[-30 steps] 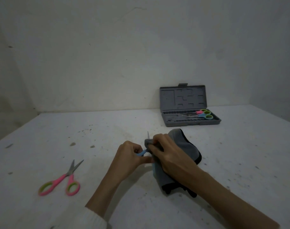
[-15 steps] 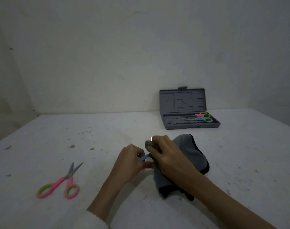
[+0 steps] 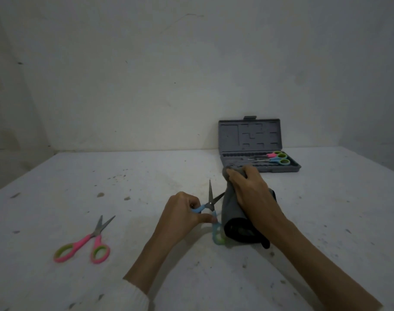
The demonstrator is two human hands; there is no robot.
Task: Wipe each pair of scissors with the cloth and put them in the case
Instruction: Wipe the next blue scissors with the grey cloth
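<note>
White knit sleeve cuff: bottom edge, left forearm, partly cut off by the frame.

Pink-handled scissors: flat on the white table, near left, blades slightly parted and pointing away; green-lined finger loops toward the viewer. Untouched, well apart from both hands.

Left hand: fingers curled, pinching one blue handle of the blue-handled scissors near the pivot. Blades splayed wide: one points away and upward, the other angles right, its tip meeting the cloth. The second handle hangs toward the viewer, its blue-and-green loop blurred beside the cloth's lower end.

Right hand: fingers curled over the top of the grey cloth, gripping it bunched; fingertips hidden behind the fabric. The cloth hangs down under the forearm as a roll with a dark underside; its right part is covered by the wrist.

Grey plastic case: far right, near the wall, lid upright and open. Two pairs of scissors in case lie in the tray, one pink-handled, one blue-handled, green loops to the right, blades too small to make out.

Table surface: scattered dark specks.
</note>
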